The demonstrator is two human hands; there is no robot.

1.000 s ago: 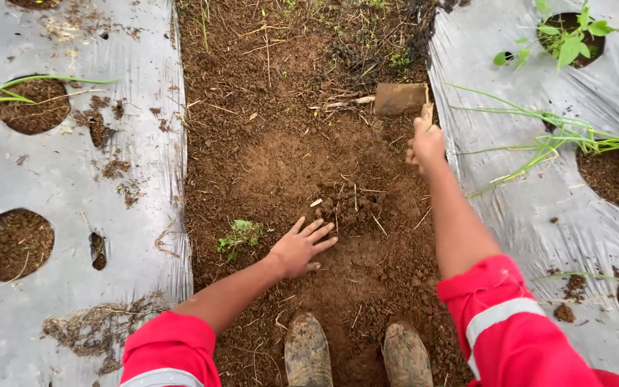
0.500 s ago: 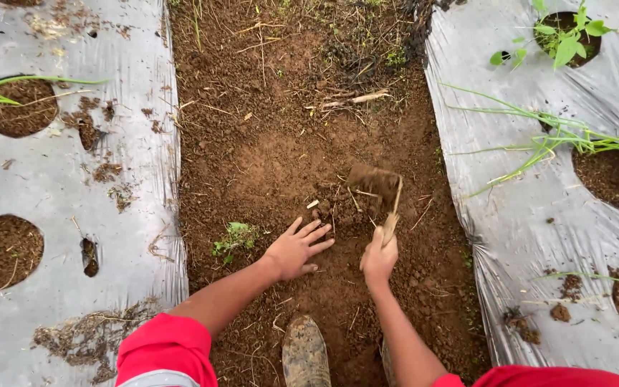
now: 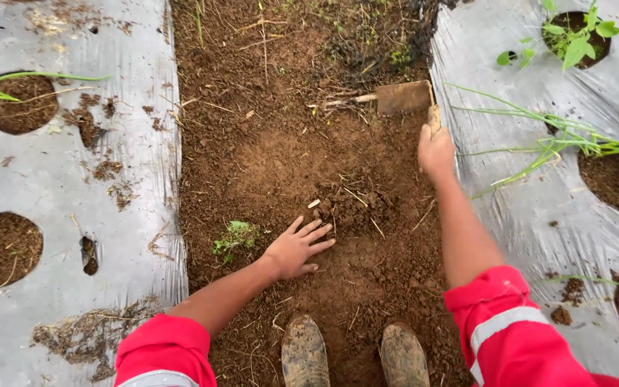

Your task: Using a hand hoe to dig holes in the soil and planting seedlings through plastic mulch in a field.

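Observation:
My left hand (image 3: 296, 247) rests flat on the brown soil of the furrow (image 3: 281, 158), fingers spread, holding nothing. A small green weed (image 3: 233, 236) grows just to its left. My right hand (image 3: 435, 149) is stretched forward and grips the wooden handle of a small hand hoe (image 3: 404, 97), whose flat soil-covered blade lies on the soil beside the right plastic sheet. A loose clump of scraped soil (image 3: 356, 204) lies between my two hands. Both arms wear red sleeves with a pale stripe.
Silver plastic mulch (image 3: 73, 215) covers the left bed, and another sheet (image 3: 539, 215) covers the right bed, each with round planting holes (image 3: 1, 247). Thin green shoots (image 3: 560, 136) and a leafy seedling (image 3: 574, 36) grow on the right. My muddy boots (image 3: 352, 355) stand at the bottom.
My right hand drew the hoe back toward my left hand, then reached forward again so the blade is at the far right of the furrow. My left hand stayed on the soil.

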